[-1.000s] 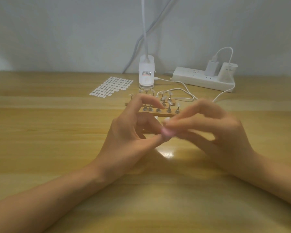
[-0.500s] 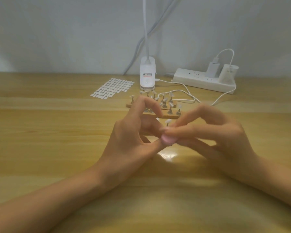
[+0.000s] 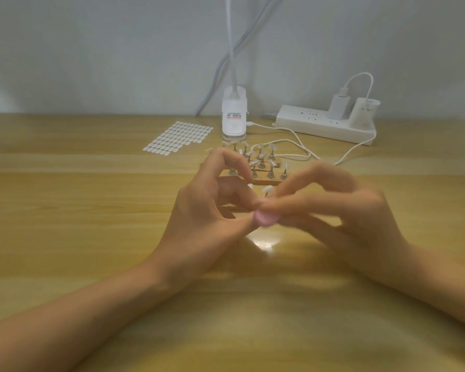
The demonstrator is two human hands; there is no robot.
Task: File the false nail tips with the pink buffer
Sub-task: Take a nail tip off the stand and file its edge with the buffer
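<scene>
My right hand pinches a small pink buffer between thumb and fingers at the middle of the table. My left hand meets it from the left, thumb and curled fingers pinching something small against the buffer; the item itself is hidden by the fingers. Two white false nail tips on stalks show just above the fingertips. Behind the hands a wooden stand carries several more nail tips on metal pegs.
A sheet of small white stickers lies at the back left. A white clip lamp base stands behind the stand. A white power strip with plugs and a trailing white cable sits at the back right.
Both hands stay together at the table's middle. The right hand with the pink buffer has shifted slightly against the left fingertips, in a small rubbing motion.
</scene>
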